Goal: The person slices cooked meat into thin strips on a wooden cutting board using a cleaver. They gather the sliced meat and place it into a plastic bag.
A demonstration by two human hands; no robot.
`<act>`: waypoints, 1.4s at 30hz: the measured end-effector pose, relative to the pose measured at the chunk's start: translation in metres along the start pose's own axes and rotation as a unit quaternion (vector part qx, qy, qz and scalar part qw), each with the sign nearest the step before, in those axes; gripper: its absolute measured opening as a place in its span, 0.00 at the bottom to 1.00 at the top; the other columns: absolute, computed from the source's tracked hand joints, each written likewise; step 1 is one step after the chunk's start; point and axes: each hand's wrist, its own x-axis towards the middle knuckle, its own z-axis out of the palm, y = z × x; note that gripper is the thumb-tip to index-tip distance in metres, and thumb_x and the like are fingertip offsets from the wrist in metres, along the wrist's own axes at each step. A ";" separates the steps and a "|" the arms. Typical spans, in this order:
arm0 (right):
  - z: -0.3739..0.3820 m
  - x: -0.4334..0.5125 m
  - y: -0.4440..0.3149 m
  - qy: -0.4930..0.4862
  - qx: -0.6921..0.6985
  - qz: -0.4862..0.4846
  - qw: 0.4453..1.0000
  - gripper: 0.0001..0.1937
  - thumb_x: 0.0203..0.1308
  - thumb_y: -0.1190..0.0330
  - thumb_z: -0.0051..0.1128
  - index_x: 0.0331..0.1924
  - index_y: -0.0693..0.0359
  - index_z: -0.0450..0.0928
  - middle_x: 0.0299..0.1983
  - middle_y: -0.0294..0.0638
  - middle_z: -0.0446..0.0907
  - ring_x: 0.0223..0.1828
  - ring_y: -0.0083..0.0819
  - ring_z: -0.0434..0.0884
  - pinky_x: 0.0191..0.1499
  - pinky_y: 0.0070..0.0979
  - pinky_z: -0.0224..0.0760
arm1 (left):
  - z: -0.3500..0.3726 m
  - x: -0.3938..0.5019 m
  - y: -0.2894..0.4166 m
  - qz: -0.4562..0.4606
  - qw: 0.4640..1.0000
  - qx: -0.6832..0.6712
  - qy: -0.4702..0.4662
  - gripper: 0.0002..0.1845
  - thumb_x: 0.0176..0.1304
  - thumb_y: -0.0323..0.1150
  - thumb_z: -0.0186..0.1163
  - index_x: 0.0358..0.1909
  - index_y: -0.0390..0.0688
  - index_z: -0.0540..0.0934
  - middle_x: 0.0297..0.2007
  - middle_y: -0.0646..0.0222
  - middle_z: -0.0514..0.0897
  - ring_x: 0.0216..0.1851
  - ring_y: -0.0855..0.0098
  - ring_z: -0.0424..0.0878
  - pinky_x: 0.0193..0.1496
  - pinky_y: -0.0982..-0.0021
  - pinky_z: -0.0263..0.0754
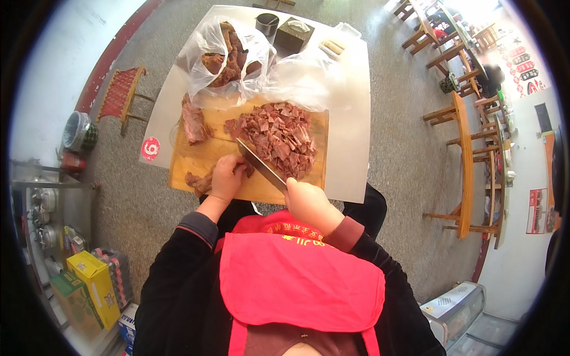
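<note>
My right hand (311,202) grips the handle of a cleaver (262,165), whose blade slants up and left over a wooden cutting board (249,194). Under my left hand (228,177) is a piece of cooked meat (200,181); its fingers are curled over the end beside the blade. Right of the blade lies a heap of chopped meat (285,138). A larger uncut chunk of meat (194,121) rests at the board's upper left. Behind the board, an open clear plastic bag (200,66) holds big browned meat pieces (229,58).
The board lies on a white table (352,147). A dark cup (267,24), a tissue box (293,35) and a crumpled plastic bag (303,75) stand or lie at its far side. A folding stool (120,95) is at left, a wooden bench (463,169) at right.
</note>
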 end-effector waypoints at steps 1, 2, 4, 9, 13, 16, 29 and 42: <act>0.000 0.005 0.000 -0.009 0.001 -0.001 1.000 0.10 0.68 0.66 0.49 0.37 0.65 0.70 0.27 0.55 0.82 0.32 0.58 0.82 0.37 0.51 0.75 | 0.000 -0.001 0.001 -0.006 1.000 -0.002 0.004 0.09 0.54 0.24 0.65 0.37 0.41 0.79 0.37 0.57 0.83 0.43 0.50 0.80 0.48 0.56 0.75; -0.001 0.011 -0.001 -0.018 0.001 -0.002 1.000 0.10 0.69 0.65 0.49 0.38 0.66 0.70 0.28 0.55 0.82 0.33 0.58 0.83 0.37 0.51 0.75 | -0.001 -0.003 0.002 -0.011 1.000 -0.004 0.009 0.09 0.54 0.24 0.65 0.37 0.41 0.79 0.37 0.57 0.83 0.43 0.50 0.80 0.48 0.57 0.75; 0.001 0.026 -0.004 -0.055 -0.011 0.006 0.998 0.11 0.69 0.64 0.50 0.38 0.65 0.71 0.30 0.55 0.83 0.36 0.55 0.84 0.39 0.49 0.76 | -0.003 -0.003 0.007 -0.020 1.000 -0.006 0.011 0.08 0.54 0.24 0.65 0.36 0.41 0.79 0.36 0.57 0.82 0.42 0.50 0.80 0.47 0.57 0.75; 0.044 0.052 -0.006 0.010 0.032 0.013 0.999 0.11 0.69 0.63 0.51 0.38 0.64 0.71 0.28 0.54 0.83 0.33 0.55 0.85 0.36 0.48 0.77 | -0.010 0.003 0.017 -0.017 1.000 0.014 -0.007 0.07 0.55 0.24 0.65 0.35 0.41 0.79 0.35 0.57 0.81 0.41 0.51 0.80 0.46 0.57 0.75; 0.040 0.052 -0.004 0.015 0.040 -0.001 0.999 0.10 0.68 0.64 0.52 0.39 0.63 0.71 0.29 0.55 0.82 0.34 0.55 0.84 0.38 0.49 0.76 | -0.011 0.006 0.019 -0.015 0.999 0.038 -0.034 0.13 0.53 0.28 0.67 0.41 0.41 0.78 0.38 0.57 0.81 0.44 0.50 0.78 0.49 0.56 0.74; 0.035 0.041 0.004 0.050 0.072 -0.050 0.995 0.08 0.65 0.67 0.52 0.40 0.62 0.70 0.32 0.55 0.82 0.38 0.56 0.83 0.41 0.49 0.76 | -0.020 0.004 0.032 0.003 0.995 0.059 -0.079 0.23 0.49 0.32 0.71 0.47 0.42 0.76 0.44 0.56 0.80 0.49 0.49 0.76 0.54 0.54 0.73; 0.005 0.013 0.069 0.209 0.198 0.015 0.958 0.14 0.60 0.68 0.61 0.48 0.62 0.75 0.36 0.56 0.83 0.36 0.55 0.83 0.38 0.47 0.75 | 0.009 0.036 0.038 0.019 0.997 0.074 -0.009 0.22 0.47 0.32 0.69 0.46 0.41 0.76 0.43 0.57 0.78 0.48 0.51 0.76 0.54 0.55 0.72; -0.037 -0.057 0.107 0.327 0.211 -0.025 0.921 0.12 0.60 0.74 0.60 0.49 0.62 0.79 0.26 0.40 0.79 0.20 0.32 0.77 0.23 0.26 0.68 | 0.028 0.094 0.067 0.028 0.993 -0.112 0.033 0.05 0.61 0.25 0.67 0.38 0.39 0.83 0.41 0.60 0.84 0.43 0.60 0.82 0.47 0.67 0.77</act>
